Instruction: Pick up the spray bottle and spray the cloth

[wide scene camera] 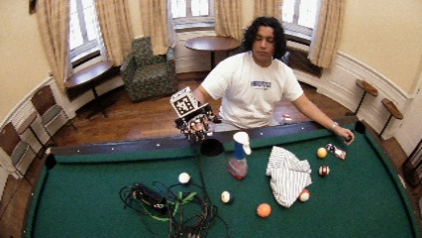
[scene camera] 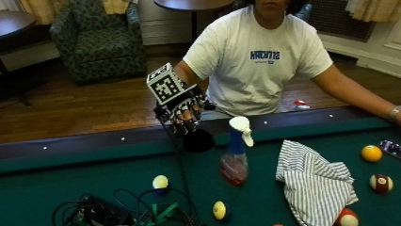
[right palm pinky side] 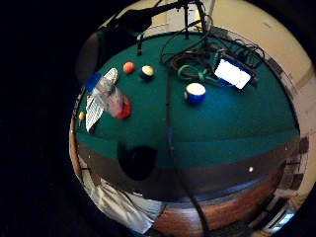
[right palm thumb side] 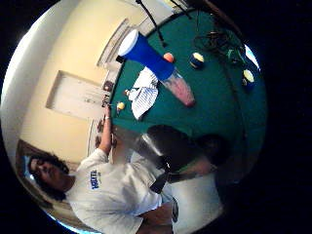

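Observation:
A spray bottle [scene camera: 236, 155] with a white trigger head, blue neck and clear body of reddish liquid stands upright on the green felt near the person's side of the pool table. A white striped cloth [scene camera: 316, 181] lies crumpled on the felt just beside it. My gloved right hand [scene camera: 181, 110] hangs in the air above the rail, off to the side of the bottle and higher than its head, fingers pointing down and relaxed, holding nothing. In the palm views the bottle [right palm pinky side: 109, 96] [right palm thumb side: 156, 63] and the cloth [right palm pinky side: 96, 108] [right palm thumb side: 145, 92] lie at a distance.
A side pocket [scene camera: 198, 141] sits in the rail right under the hand. Several billiard balls [scene camera: 160, 181] are scattered on the felt. A tangle of cables with a device [scene camera: 119, 212] lies at the far side. The person's bare hand [wide scene camera: 344, 135] rests by the rail beyond the cloth.

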Motion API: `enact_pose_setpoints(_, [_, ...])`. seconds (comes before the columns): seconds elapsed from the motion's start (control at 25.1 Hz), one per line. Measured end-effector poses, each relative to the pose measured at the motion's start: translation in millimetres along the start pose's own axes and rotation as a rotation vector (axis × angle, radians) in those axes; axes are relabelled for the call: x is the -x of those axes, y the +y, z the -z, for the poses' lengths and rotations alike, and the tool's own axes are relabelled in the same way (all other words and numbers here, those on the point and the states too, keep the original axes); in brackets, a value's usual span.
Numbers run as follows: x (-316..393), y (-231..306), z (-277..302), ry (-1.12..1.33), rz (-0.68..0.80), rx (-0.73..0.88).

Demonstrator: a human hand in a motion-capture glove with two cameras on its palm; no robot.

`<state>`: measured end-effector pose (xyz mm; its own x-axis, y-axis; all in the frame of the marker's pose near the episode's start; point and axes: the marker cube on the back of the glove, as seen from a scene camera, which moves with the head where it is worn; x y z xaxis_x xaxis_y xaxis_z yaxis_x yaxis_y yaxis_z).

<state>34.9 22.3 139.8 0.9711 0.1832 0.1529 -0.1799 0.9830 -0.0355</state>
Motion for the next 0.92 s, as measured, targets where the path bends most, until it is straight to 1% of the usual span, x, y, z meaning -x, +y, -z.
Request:
enact_pose_setpoints(0.16, [2.5,-6.3,-22.3,-0.11,-0.015,0.031])
enact_pose_setpoints(0.4, [14.5,-21.2,-44.5,-0.357,-0.044,0.043])
enact_pose_setpoints(0.92, [45.9,-66.3,-86.5,-0.686,-0.079,0.045])
